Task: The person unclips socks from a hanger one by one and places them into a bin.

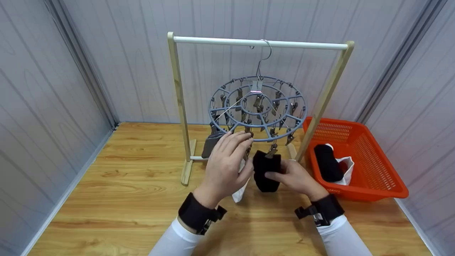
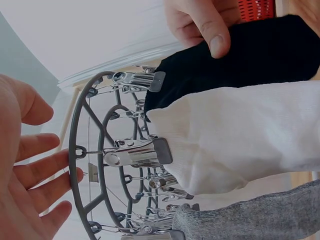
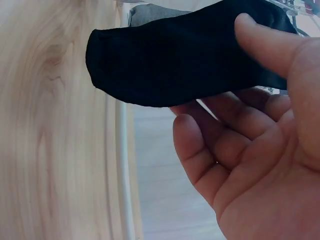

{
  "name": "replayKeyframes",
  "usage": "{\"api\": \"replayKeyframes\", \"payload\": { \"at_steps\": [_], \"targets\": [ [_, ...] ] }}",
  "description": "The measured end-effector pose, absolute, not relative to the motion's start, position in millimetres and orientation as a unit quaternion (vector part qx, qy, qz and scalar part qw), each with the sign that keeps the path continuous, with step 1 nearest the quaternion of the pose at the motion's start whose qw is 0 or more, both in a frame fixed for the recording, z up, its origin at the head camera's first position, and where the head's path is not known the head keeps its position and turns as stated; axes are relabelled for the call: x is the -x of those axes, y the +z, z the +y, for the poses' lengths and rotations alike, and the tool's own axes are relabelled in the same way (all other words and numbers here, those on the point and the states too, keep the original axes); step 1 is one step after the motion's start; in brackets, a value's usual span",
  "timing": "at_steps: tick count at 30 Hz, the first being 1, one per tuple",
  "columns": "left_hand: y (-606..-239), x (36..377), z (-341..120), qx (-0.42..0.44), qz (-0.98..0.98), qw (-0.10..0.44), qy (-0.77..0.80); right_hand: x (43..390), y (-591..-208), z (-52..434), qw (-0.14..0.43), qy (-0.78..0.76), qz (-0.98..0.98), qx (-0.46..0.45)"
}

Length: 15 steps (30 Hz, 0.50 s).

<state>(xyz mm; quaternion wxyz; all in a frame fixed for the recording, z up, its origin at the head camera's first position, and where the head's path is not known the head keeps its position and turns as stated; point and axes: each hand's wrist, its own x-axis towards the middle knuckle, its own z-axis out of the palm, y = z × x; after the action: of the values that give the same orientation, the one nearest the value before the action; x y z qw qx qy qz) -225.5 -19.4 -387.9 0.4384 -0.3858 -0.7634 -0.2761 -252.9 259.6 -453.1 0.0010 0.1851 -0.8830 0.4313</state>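
A black sock (image 1: 266, 177) hangs by its cuff from a metal clip (image 1: 272, 151) at the front of a round grey clip hanger (image 1: 300, 119). My right hand (image 1: 296, 177) holds this sock near the cuff, the thumb across its front and the fingers behind. At the hanger's near left rim, my left hand (image 1: 225, 163) is raised with fingers spread and nothing in its grasp; its fingertips are right at the ring. Beside the black sock hang a white sock (image 2: 240, 135) and a grey sock (image 2: 250, 215), both clipped. In the head view, the left hand partly hides them.
The hanger hooks onto the white bar (image 1: 220, 41) of a stand with wooden legs (image 1: 179, 96). An orange basket (image 1: 332, 131) to the right holds a black sock (image 1: 327, 163) and white cloth (image 1: 350, 169). Panelled walls enclose the wooden tabletop (image 1: 135, 199).
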Motion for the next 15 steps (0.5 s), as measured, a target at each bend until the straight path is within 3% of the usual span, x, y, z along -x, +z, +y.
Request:
{"api": "replayKeyframes", "payload": {
  "at_steps": [7, 15],
  "targets": [
    [-385.9, 223.2, -19.7, 0.392, -0.755, 0.443, -0.283, 253.6, -453.7, 259.9, 0.027, 0.418, -0.882, -0.216],
    [-384.2, 222.7, -18.5, 0.406, -0.72, 0.478, -0.298, 251.4, -454.0, 258.7, 0.016, 0.428, -0.876, -0.219]
  ]
}}
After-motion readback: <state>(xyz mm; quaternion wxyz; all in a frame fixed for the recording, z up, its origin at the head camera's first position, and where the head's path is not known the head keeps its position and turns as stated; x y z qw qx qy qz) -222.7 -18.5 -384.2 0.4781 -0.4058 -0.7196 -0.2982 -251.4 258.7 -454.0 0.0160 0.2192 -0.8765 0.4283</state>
